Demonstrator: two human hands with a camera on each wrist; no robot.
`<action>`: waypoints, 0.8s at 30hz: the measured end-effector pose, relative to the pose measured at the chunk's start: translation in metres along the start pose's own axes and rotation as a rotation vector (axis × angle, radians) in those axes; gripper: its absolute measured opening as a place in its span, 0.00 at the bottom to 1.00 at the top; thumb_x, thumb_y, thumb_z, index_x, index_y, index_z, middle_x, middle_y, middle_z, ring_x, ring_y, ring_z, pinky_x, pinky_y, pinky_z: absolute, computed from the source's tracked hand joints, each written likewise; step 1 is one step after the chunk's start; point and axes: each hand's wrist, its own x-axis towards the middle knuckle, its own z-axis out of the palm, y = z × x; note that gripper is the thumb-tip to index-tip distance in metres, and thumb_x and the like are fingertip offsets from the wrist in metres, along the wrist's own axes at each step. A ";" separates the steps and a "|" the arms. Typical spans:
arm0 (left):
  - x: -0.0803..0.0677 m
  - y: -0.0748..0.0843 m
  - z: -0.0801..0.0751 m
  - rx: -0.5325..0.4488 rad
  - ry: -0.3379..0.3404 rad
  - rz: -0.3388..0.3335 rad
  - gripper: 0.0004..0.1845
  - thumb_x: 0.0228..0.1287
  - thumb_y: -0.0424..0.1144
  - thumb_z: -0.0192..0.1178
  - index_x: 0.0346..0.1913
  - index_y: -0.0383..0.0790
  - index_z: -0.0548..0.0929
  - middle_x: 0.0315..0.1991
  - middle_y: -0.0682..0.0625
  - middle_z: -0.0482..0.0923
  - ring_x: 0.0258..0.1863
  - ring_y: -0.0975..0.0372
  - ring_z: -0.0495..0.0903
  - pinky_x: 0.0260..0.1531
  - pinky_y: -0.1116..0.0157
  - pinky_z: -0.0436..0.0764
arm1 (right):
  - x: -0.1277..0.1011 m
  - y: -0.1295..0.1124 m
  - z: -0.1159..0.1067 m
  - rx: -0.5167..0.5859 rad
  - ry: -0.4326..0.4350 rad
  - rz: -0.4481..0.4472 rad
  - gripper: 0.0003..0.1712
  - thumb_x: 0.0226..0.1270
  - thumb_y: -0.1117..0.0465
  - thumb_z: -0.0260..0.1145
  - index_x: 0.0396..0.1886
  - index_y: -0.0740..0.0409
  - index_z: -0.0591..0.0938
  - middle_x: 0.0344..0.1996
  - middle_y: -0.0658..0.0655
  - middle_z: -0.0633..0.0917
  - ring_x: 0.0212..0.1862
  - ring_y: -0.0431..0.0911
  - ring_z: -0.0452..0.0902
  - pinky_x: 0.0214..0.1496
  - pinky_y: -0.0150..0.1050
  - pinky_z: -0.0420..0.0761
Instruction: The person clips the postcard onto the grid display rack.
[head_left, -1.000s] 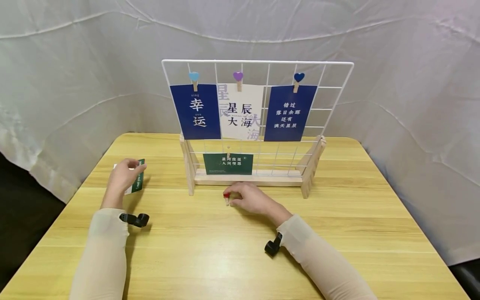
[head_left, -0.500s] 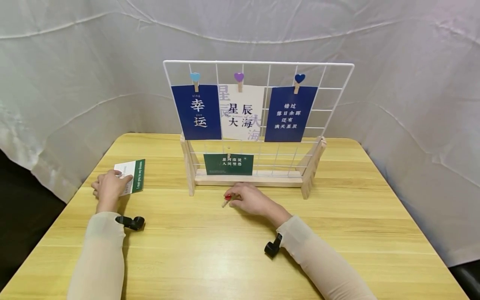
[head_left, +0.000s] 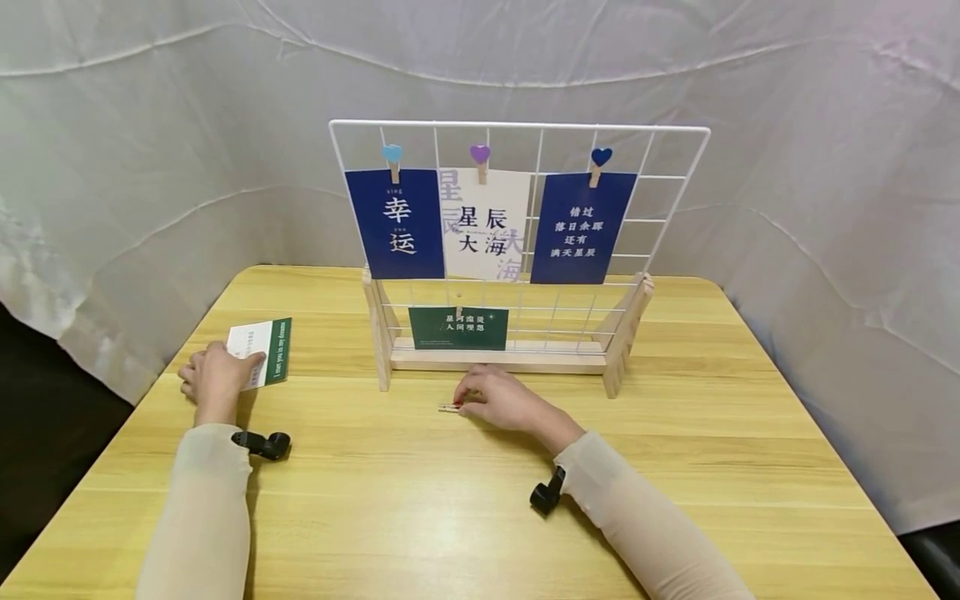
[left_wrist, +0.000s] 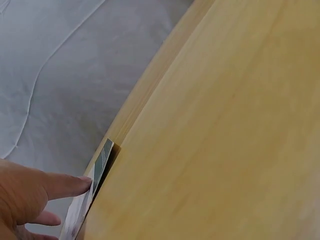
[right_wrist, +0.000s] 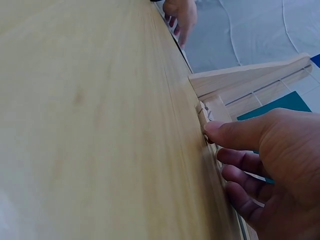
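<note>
My right hand (head_left: pixel 501 398) pinches a small wooden clothespin (head_left: pixel 447 408) between thumb and fingers, low over the table in front of the rack. A bit of its red heart shows at the fingertips; the pin's end points left. On the left side of the table, my left hand (head_left: pixel 216 377) rests at a white and green card (head_left: pixel 258 353), its straight thumb on the card's face. The card (left_wrist: pixel 101 162) lies flat in the left wrist view. The left hand's other fingers are partly hidden.
A white wire grid (head_left: pixel 517 126) stands on a wooden base (head_left: pixel 495 361) at the back. Heart clothespins hold a blue card (head_left: pixel 395 225), a white card (head_left: pixel 486 225) and another blue card (head_left: pixel 583 227). A green card (head_left: pixel 459 329) hangs below. Grey cloth (head_left: pixel 480 50) surrounds the table.
My left hand has moved left and down from over the card, so more of its face shows. In my right fingers the clothespin has turned from upright to lying sideways.
</note>
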 end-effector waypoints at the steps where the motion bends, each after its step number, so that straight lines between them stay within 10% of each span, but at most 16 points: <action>1: 0.000 0.000 0.000 0.009 0.000 0.001 0.43 0.68 0.54 0.57 0.70 0.22 0.57 0.62 0.18 0.53 0.61 0.29 0.51 0.57 0.36 0.55 | 0.000 0.000 0.000 -0.001 -0.002 -0.001 0.06 0.68 0.54 0.67 0.43 0.47 0.85 0.43 0.44 0.80 0.51 0.42 0.73 0.63 0.43 0.68; 24: 0.000 0.001 -0.006 0.166 -0.057 -0.033 0.52 0.61 0.65 0.60 0.55 0.10 0.66 0.55 0.15 0.55 0.50 0.33 0.56 0.46 0.41 0.63 | 0.000 -0.002 -0.002 0.035 -0.008 -0.026 0.07 0.70 0.51 0.65 0.41 0.45 0.86 0.42 0.44 0.79 0.48 0.41 0.72 0.57 0.42 0.71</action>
